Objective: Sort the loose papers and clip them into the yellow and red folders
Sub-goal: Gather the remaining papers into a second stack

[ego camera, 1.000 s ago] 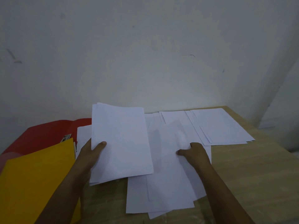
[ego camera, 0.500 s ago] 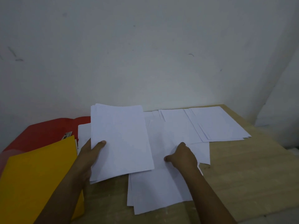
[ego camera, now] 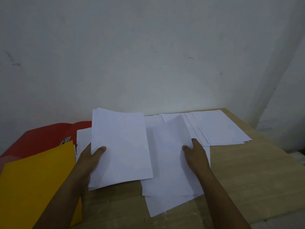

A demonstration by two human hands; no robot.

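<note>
1. Lifting is the change since half a second ago: the right hand point(ego camera: 196, 156), which then pressed flat on the loose papers point(ego camera: 170, 187) near the middle of the table point(ego camera: 247, 179), now has one sheet point(ego camera: 168, 139) raised, its far edge curling up above the pile.
2. That right hand has also shifted a little toward the table's right edge; thumb on top of the sheet, fingers hidden beneath its right edge, so it is closed in a pinch on that one sheet.
3. The left hand point(ego camera: 90, 160) has kept its place and grip: thumb across the top of a held stack of papers point(ego camera: 120, 146), fingers under it, closed around the stack's near-left edge. The stack tilts up off the table, and its near-right corner overlaps the loose papers.
4. Both forearms reach in from the near edge, the left angled rightward, the right angled leftward.
5. The yellow folder point(ego camera: 36, 182) lies closed at the near left corner, overlapping the red folder point(ego camera: 42, 138), which lies toward the far left edge by the wall.
6. Another spread of sheets point(ego camera: 221, 128) lies at the far right corner, unchanged.
</note>
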